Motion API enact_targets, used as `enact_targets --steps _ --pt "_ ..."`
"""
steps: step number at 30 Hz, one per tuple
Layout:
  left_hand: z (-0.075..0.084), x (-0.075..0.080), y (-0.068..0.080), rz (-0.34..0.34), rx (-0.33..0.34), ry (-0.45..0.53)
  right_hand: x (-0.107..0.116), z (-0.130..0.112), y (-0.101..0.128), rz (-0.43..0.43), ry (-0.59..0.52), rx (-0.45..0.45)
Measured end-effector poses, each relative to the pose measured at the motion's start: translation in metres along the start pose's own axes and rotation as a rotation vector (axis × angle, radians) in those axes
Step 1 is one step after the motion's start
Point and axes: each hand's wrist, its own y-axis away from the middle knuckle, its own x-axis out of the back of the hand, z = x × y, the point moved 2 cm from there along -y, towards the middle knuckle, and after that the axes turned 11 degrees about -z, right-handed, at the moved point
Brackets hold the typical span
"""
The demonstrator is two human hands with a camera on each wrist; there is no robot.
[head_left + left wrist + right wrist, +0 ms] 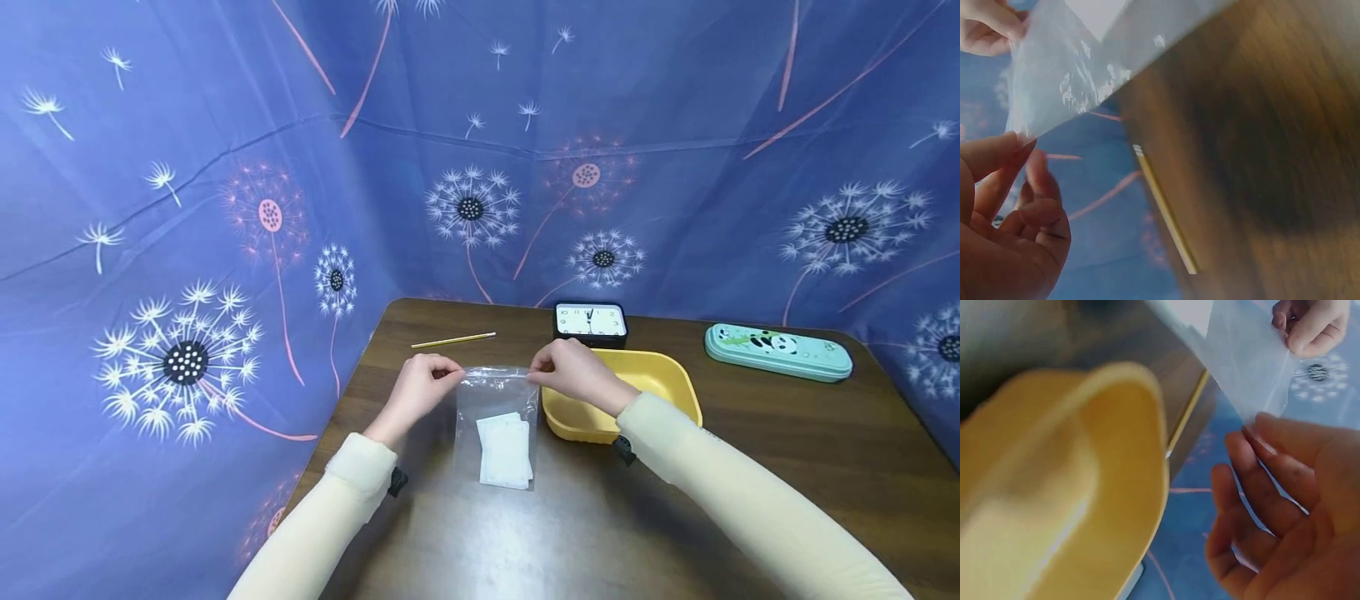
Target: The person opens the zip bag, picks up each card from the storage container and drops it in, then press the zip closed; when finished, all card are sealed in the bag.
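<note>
A clear zip bag (472,417) hangs by its top edge between my two hands over the table. Inside it, near the bottom, lie several white paper-like sheets or packets (506,450), overlapping. My left hand (422,390) pinches the bag's top left corner between thumb and forefinger. At the top right corner, my right hand (576,373) pinches the bag the same way, above the left end of a yellow basin (678,387). Both wrist views show the plastic (1060,75) stretched between the fingertips, the other fingers loosely bent.
A yellow pencil (453,340) lies on the brown table (757,467) behind my left hand. Behind the basin stands a black-framed clock (591,321). At the back right is a mint pencil case (778,352) with a panda picture. A blue dandelion-print cloth (675,167) hangs around the table.
</note>
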Motion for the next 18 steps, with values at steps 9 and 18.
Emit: enact_targets --steps 9,18 --pt "-0.029 -0.023 -0.032 -0.129 0.169 0.011 -0.007 0.01 -0.033 -0.111 0.406 0.066" --pt "-0.029 -0.054 -0.046 -0.152 0.197 -0.04 -0.024 0.032 -0.045 -0.244 0.497 -0.125"
